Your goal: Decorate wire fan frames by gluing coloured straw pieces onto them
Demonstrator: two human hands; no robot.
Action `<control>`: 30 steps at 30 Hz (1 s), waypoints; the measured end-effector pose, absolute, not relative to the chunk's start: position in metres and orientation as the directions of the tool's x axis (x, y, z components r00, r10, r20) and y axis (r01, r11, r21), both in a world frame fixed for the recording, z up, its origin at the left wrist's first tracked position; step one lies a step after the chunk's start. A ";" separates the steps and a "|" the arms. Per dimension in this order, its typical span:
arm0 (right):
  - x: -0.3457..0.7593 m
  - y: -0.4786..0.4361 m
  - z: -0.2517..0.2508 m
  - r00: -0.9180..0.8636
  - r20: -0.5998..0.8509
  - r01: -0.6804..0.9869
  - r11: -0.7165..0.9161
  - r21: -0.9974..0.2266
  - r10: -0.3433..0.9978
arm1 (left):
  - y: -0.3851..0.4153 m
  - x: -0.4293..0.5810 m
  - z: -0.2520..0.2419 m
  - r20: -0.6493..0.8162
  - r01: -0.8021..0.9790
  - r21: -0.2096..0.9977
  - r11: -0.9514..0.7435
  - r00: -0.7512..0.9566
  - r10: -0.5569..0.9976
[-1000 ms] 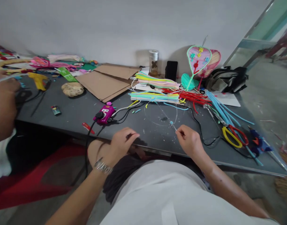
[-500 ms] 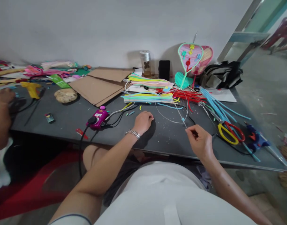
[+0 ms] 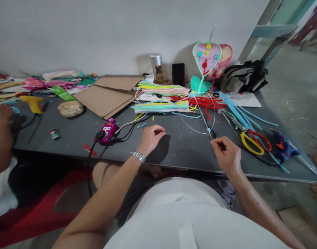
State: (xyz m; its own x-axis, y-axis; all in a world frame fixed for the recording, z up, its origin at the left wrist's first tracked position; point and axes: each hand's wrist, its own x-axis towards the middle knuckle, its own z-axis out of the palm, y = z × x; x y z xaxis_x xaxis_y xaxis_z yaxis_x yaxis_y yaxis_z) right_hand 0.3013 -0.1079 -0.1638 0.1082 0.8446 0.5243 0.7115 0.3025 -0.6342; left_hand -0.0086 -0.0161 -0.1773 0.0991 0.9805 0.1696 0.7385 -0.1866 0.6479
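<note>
- A bundle of coloured pipe cleaners (image 3: pixel 160 107) is laid on a grey work table (image 3: pixel 179 152), at 12 o'clock from the hands.
- The left hand (image 3: pixel 150 139) is held loosely curled above the tabletop, with nothing gripped (the fingers are half open).
- The right hand (image 3: pixel 226 154) is pinched almost shut on a thin wire loop (image 3: pixel 192 128), which extends toward 11 o'clock.
- A small blue bead (image 3: pixel 208 129) is threaded on that wire.

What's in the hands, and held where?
The right hand pinches a thin wire near its lower end between the fingers. The left hand looks empty.
</note>
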 end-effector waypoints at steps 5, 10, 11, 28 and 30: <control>0.302 -0.111 -0.167 0.100 0.523 0.719 0.302 -0.626 0.846 | -0.040 0.046 -0.187 0.169 0.821 0.458 -0.342 0.297 0.940; 0.304 -0.112 -0.171 0.121 0.497 0.728 0.264 -0.633 0.859 | -0.117 0.048 -0.191 0.097 0.682 0.233 -0.693 0.693 0.715; 0.303 -0.111 -0.172 0.123 0.496 0.729 0.261 -0.633 0.860 | -0.119 0.044 -0.190 0.089 0.664 0.220 -0.715 0.716 0.692; 0.328 -0.118 -0.149 0.243 0.570 0.766 0.204 -0.609 0.785 | -0.067 0.118 -0.187 0.051 0.641 0.227 -0.733 0.744 0.667; 0.332 -0.123 -0.148 0.246 0.576 0.771 0.203 -0.604 0.780 | -0.051 0.087 -0.185 0.037 0.796 0.171 -0.580 0.583 0.812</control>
State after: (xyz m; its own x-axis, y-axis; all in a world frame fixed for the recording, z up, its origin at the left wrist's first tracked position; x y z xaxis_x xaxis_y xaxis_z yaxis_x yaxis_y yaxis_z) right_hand 0.3323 -0.1231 -0.1475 0.2456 0.7797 0.5759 0.7711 0.2028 -0.6035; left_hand 0.0867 -0.0507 -0.1846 0.5832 0.8115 0.0368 0.7964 -0.5801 0.1708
